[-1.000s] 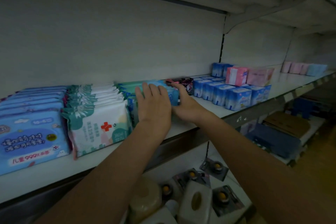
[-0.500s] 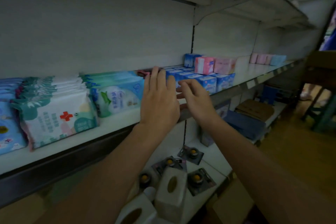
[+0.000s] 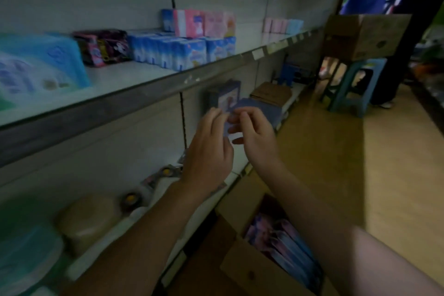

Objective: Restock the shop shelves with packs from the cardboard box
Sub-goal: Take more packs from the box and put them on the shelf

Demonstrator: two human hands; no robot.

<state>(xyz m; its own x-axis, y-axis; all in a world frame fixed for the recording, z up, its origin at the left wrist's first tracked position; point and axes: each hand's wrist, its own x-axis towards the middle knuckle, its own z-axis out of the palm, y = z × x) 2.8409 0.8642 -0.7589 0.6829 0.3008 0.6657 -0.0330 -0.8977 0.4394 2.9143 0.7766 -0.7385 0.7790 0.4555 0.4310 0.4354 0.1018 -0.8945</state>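
Both hands hang in the air in front of the lower shelf (image 3: 165, 184), close together, apart from each other. The left hand (image 3: 206, 151) and the right hand (image 3: 255, 137) have loosely bent fingers and, as far as the blur allows, grip nothing. The cardboard box (image 3: 252, 271) stands open on the floor, near and just right of the shelving, below the forearms. The packs (image 3: 288, 245) to be shelved lie inside it, pink and blue, not yet touched.

The likely trouble is in the reach down. The left forearm passes close over the small round items (image 3: 131, 198) on the lower shelf, so a careless drop of the arm could sweep them off. The raised box flap may catch a wrist. The packs look like smooth film, and taking too many at once in this dim light could let some slide out on the way up.

Half a second ago the hands were up at the edge of the upper shelf (image 3: 134, 79), beside the blue packs (image 3: 182, 53). They have since come down to the level below. The view has swung right and down, bringing the box into sight; the wipes with the red cross have gone out on the left
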